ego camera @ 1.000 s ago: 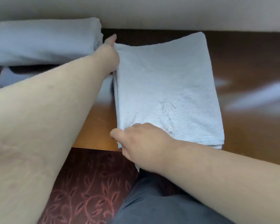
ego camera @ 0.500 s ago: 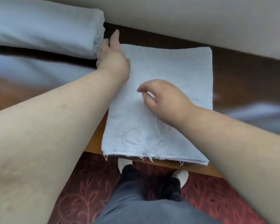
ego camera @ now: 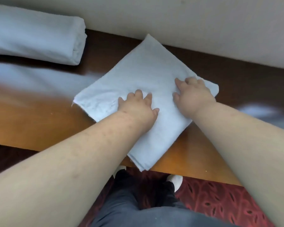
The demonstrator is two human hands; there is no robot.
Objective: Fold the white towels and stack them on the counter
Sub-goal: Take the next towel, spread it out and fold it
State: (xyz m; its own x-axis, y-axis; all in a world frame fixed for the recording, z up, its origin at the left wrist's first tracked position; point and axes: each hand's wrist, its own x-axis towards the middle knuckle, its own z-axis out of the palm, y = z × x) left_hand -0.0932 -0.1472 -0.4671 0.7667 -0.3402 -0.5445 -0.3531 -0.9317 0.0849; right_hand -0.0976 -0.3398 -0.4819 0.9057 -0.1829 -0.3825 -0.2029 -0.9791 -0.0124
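Note:
A folded white towel [ego camera: 147, 69] lies flat on the wooden counter [ego camera: 31, 118], turned at an angle like a diamond, its near corner at the counter's front edge. My left hand [ego camera: 138, 108] rests palm down on the towel's middle, fingers spread. My right hand [ego camera: 192, 95] presses flat on the towel's right part, near its right corner. Both hands lie on top of the cloth and neither grips it. A thick stack of folded white towels [ego camera: 34, 33] sits at the counter's far left.
A pale wall [ego camera: 187, 20] runs along the back of the counter. The counter's front edge crosses the lower view, with red patterned carpet [ego camera: 220, 199], my dark trousers and white shoes [ego camera: 175, 179] below it.
The towel has been turned from square-on to a diagonal lie. My left hand moved from its far left corner to its middle, and my right hand shifted to its right side and flattened.

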